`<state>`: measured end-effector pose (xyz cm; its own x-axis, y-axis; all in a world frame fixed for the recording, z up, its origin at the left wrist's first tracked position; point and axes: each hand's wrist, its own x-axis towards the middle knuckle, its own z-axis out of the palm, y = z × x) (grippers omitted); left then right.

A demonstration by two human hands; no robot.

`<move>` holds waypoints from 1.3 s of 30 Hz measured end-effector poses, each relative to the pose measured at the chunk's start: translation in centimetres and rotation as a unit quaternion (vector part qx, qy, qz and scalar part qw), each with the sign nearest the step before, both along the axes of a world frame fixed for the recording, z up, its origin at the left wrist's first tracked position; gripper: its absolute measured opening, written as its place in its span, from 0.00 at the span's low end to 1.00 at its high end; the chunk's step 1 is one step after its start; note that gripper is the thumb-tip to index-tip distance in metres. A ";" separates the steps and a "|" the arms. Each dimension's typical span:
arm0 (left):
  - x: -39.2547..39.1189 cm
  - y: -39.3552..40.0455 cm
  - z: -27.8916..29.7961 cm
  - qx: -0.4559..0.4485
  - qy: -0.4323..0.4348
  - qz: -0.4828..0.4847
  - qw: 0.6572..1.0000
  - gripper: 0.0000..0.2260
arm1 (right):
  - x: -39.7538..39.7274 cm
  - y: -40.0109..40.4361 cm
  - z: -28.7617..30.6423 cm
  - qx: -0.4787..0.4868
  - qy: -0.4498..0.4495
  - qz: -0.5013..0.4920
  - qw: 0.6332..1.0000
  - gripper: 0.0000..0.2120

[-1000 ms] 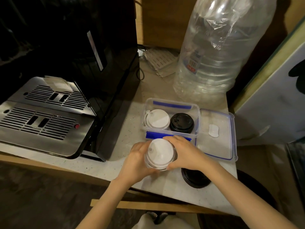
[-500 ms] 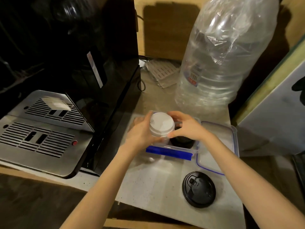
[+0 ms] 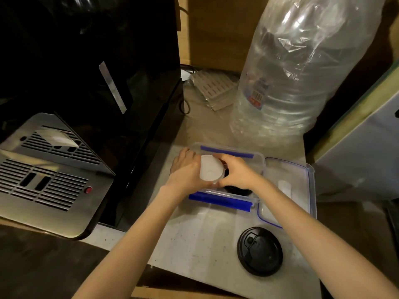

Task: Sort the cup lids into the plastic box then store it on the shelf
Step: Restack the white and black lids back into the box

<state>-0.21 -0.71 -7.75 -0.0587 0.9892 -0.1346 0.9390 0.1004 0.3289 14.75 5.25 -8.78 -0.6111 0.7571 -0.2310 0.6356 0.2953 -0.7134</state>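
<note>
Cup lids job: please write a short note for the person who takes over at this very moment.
Left hand and right hand: both grip one stack of white lids, held over the left part of the plastic box.
Black lids lie in the box's right part, mostly hidden by the right hand.
One black lid lies loose on the counter, near its front edge.
The box cover lies open beside the box.
Done: some lids are in the box.
Left: set the white stack down, add the loose black lid, close the cover, put the box on the shelf.
</note>
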 end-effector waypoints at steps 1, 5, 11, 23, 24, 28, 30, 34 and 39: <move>0.1 0.1 0.0 0.001 0.001 -0.003 1.000 0.42 | -0.1 0.0 -0.1 0.003 -0.006 0.002 1.000 0.39; 0.1 0.6 0.4 0.006 0.021 -0.010 1.000 0.40 | -0.1 0.0 0.1 0.010 -0.019 0.006 1.000 0.39; -0.8 0.6 0.1 -0.011 0.029 -0.019 0.999 0.32 | 0.0 0.1 0.0 0.017 -0.026 0.009 0.999 0.41; -0.6 1.3 -0.4 -0.005 0.111 -0.023 0.994 0.36 | -0.3 0.5 -0.4 -0.021 -0.027 0.005 0.999 0.41; -0.6 1.4 -0.5 -0.007 0.108 -0.021 0.994 0.36 | -0.3 0.6 -0.3 -0.020 -0.032 0.010 0.999 0.41; -0.7 1.3 -0.6 -0.004 0.111 -0.029 0.993 0.36 | -0.6 0.6 0.0 -0.017 -0.045 0.014 0.999 0.42; -0.7 1.2 -0.8 0.001 0.109 -0.033 0.994 0.36 | -0.6 0.4 -0.1 -0.018 -0.037 -0.001 0.999 0.40; -0.8 0.8 -0.7 0.008 0.077 -0.023 0.997 0.38 | -0.4 0.1 -0.1 -0.019 -0.029 -0.012 0.999 0.39; -0.9 0.3 -0.1 -0.016 0.022 -0.013 1.000 0.37 | 0.8 -0.7 1.2 0.000 -0.006 -0.051 0.999 0.41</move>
<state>-1.07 -0.37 -7.88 -0.0403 0.9856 -0.1641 0.9547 0.0865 0.2846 15.53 4.54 -7.57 -0.5278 0.8153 -0.2379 0.6705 0.2280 -0.7060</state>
